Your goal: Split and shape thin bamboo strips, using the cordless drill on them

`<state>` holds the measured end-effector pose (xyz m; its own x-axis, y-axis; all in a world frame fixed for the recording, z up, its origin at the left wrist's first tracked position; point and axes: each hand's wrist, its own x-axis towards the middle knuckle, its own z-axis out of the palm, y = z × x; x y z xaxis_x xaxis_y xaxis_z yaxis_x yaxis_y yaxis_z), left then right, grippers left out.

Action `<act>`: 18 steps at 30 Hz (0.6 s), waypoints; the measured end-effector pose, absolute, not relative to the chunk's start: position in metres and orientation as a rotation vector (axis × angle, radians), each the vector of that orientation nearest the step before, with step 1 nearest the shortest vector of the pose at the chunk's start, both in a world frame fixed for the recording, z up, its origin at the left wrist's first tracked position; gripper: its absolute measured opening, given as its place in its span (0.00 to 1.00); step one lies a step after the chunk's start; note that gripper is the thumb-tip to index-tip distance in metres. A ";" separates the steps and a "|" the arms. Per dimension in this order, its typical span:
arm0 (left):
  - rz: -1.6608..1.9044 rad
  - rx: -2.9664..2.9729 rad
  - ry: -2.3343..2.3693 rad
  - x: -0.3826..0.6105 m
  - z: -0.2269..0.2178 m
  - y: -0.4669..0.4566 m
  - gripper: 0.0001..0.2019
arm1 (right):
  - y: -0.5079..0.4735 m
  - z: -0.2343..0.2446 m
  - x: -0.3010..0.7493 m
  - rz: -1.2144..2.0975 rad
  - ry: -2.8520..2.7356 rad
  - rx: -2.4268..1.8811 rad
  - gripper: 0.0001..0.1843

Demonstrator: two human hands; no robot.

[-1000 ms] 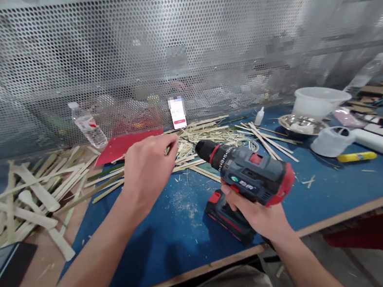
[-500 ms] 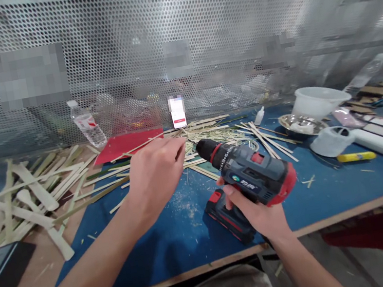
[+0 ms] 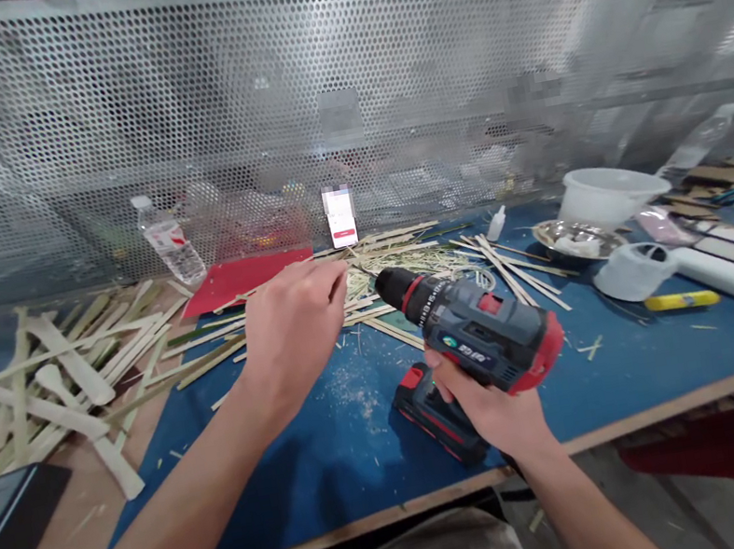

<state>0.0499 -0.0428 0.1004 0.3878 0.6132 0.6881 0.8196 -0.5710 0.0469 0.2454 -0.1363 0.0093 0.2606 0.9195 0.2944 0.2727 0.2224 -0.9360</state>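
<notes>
Head: cordless drill (image 3: pixel 481 335) near bench edge (image 3: pixel 355 527)

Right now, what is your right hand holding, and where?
The right hand holds a cordless drill by its grip, just above the battery.

Two hands (image 3: pixel 293 339) (image 3: pixel 487 414), one cordless drill (image 3: pixel 477 335) (one red sheet (image 3: pixel 240 281))

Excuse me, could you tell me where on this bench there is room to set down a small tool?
Blue mat shows in front of the left hand, beside the cordless drill's battery, though sawdust is scattered there; more lies right of the drill, below the yellow-handled tool. Bamboo strips crowd the left and centre.
</notes>
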 end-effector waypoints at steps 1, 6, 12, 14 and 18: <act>-0.971 -2.343 -1.265 0.049 0.100 -0.041 0.12 | -0.137 0.010 0.245 0.675 -1.256 -1.308 0.19; -0.973 -2.283 -1.404 0.039 0.100 -0.021 0.14 | -0.137 0.011 0.248 0.696 -1.286 -1.323 0.20; -1.139 -2.419 -1.511 0.023 0.105 0.003 0.11 | -0.138 0.007 0.248 0.776 -1.221 -1.274 0.20; -1.192 -2.510 -1.521 0.024 0.105 0.000 0.10 | -0.140 0.006 0.251 0.774 -1.268 -1.264 0.20; -1.250 -2.685 -1.541 0.028 0.104 -0.011 0.12 | -0.144 0.010 0.269 0.691 -1.321 -1.301 0.19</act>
